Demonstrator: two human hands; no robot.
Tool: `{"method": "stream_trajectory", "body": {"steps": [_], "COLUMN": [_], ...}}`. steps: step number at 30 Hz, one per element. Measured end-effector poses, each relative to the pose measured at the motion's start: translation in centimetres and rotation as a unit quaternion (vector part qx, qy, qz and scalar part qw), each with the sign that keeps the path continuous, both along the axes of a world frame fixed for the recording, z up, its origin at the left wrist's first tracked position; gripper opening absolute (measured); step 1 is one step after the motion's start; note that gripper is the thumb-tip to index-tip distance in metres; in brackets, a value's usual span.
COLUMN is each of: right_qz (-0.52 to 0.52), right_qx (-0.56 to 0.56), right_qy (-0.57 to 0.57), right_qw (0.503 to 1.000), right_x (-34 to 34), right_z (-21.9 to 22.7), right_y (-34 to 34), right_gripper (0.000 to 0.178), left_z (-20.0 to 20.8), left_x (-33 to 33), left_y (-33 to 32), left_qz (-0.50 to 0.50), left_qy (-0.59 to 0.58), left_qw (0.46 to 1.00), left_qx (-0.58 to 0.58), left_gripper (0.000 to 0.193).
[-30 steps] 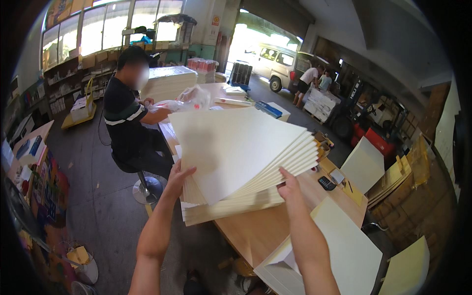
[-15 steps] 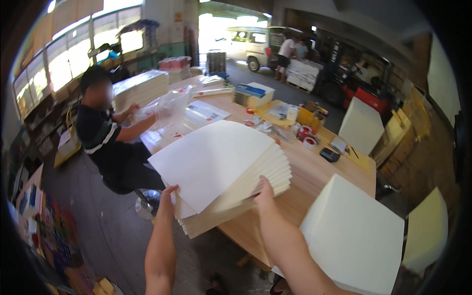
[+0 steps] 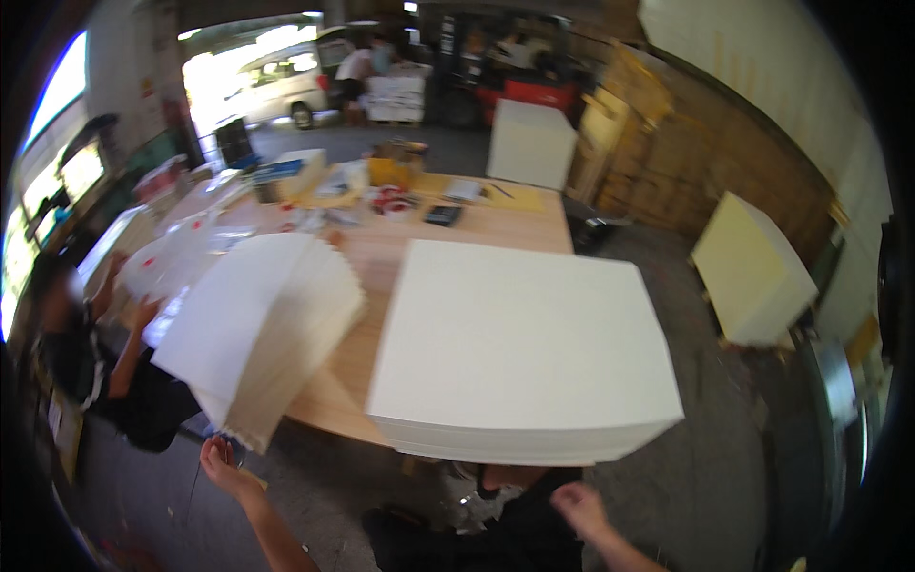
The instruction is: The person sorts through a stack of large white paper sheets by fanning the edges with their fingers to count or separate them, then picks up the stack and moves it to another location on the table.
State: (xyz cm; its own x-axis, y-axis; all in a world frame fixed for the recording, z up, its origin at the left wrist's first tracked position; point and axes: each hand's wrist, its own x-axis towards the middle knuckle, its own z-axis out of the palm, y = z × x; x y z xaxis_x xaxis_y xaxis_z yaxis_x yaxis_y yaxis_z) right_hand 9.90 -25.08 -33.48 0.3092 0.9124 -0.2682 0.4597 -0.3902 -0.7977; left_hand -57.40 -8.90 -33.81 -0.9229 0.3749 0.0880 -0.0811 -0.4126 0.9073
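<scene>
A fanned stack of large white sheets (image 3: 229,315) lies on the left part of the wooden table, its near corner reaching over the edge. Just beside that corner is my left hand (image 3: 221,459), fingers loosely apart, with no sheet seen in it. In front of me a thick, squared stack of white sheets (image 3: 519,334) covers the table's near right part. Below its front right side hangs my right hand (image 3: 579,507), a little blurred, fingers loosely bent, holding nothing and apart from the stack.
At the left a co-worker (image 3: 76,353) handles a clear plastic bag (image 3: 172,257). Tape rolls (image 3: 393,200), a dark calculator-like device (image 3: 442,215) and a brown box (image 3: 396,164) sit at the table's far side. More paper stacks (image 3: 753,267) stand right. A red forklift (image 3: 534,93) is behind.
Both hands have come away from the fanned sheets, which now rest on the table. My right hand has moved right and down. The view has swung right, toward the squared stack.
</scene>
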Motion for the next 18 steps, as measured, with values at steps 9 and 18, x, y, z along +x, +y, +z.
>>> {"method": "stream_trajectory", "body": {"steps": [9, 18], "right_qz": [-0.280, -0.139], "right_qx": [0.352, 0.177], "right_qy": [0.063, -0.127], "right_qw": [0.891, 0.966], "right_x": [12.9, 14.4], "right_z": [11.6, 16.8], "right_y": [4.2, 6.4], "right_gripper": [0.030, 0.044], "left_z": [21.3, 21.9], "left_x": [39.0, 56.6], "left_y": [4.3, 6.6], "left_qz": [-0.483, -0.608], "left_qy": [0.357, 0.627], "left_qw": [0.790, 0.484], "left_qx": [0.124, 0.059], "left_gripper": [0.023, 0.014]}}
